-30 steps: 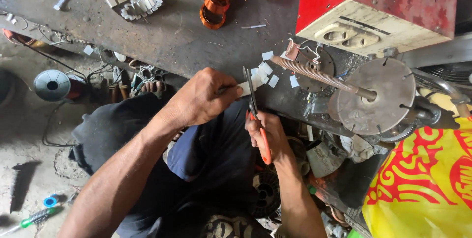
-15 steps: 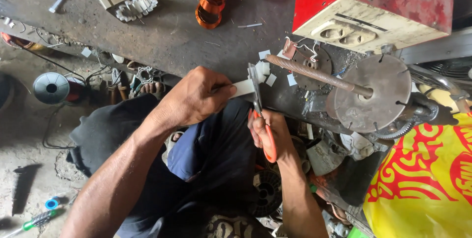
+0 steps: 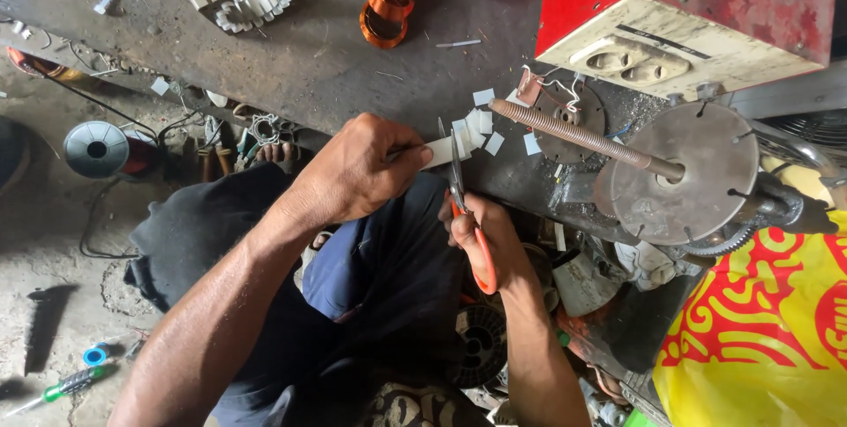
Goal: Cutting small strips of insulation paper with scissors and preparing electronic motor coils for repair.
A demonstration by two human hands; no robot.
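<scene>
At the bench edge, left hand [image 3: 357,171] pinches a white paper strip [image 3: 438,152]; right hand [image 3: 485,233] grips orange-handled scissors [image 3: 468,211].

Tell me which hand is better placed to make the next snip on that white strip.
Probably the right hand: it grips the orange-handled scissors, blades at the white strip. The left hand pinches the strip, holding it in place.

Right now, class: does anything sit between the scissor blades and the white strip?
Nothing visible does. The left hand pinches the white strip, and the scissors in the right hand meet it directly, blades at the strip's free end.
</scene>
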